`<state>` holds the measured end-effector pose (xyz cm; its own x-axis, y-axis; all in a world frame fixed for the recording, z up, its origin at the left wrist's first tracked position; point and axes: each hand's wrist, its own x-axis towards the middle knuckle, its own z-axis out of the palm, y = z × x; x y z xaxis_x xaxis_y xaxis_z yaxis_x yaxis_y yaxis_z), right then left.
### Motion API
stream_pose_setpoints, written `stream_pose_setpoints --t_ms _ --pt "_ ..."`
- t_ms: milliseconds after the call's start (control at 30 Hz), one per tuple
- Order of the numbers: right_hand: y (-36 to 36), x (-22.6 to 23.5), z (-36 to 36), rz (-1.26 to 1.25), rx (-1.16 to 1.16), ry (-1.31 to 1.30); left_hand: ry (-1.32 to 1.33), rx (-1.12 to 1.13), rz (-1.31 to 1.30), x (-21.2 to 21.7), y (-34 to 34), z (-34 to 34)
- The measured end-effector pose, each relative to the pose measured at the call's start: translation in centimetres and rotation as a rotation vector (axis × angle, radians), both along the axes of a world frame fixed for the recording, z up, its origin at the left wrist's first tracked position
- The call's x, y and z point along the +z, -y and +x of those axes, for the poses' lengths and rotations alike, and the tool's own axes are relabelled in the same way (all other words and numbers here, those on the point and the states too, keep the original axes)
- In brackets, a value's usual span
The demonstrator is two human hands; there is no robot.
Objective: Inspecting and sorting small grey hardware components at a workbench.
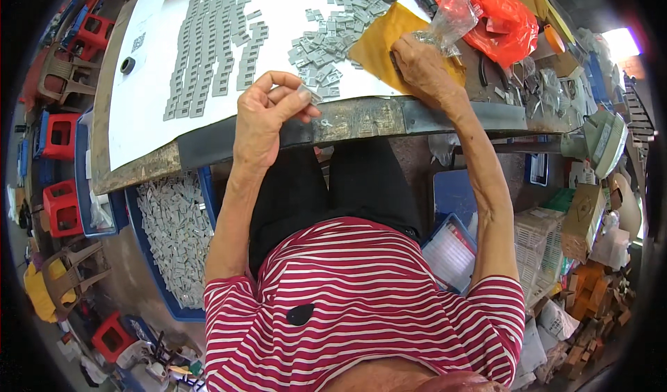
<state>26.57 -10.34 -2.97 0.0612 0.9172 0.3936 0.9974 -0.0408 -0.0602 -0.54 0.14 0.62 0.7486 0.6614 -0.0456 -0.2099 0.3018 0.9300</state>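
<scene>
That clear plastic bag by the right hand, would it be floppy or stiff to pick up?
Probably floppy: the clear plastic bag is crumpled and creased beside the right hand. It likely weighs little, since it looks thin and see-through. Its glossy film may be slippery to pinch.

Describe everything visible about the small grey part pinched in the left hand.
The small grey part is a flat, pale grey piece, plastic by its look, like the loose ones heaped on the white sheet behind it. The left hand pinches it between thumb and fingertips, raised just above the near edge of the workbench. Only its end shows beyond the fingers; finer detail is too small to tell. Nothing but the fingers touches it.
</scene>
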Motion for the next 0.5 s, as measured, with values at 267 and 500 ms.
stream_pose_setpoints --t_ms 267,500 --pt "-0.2 0.6 -0.4 -0.04 0.052 0.048 -0.004 -0.068 -0.008 -1.0 1.0 -0.9" --pt "0.0 0.5 0.4 -0.066 0.059 0.079 -0.005 -0.1 -0.01 -0.8 1.8 -0.9"
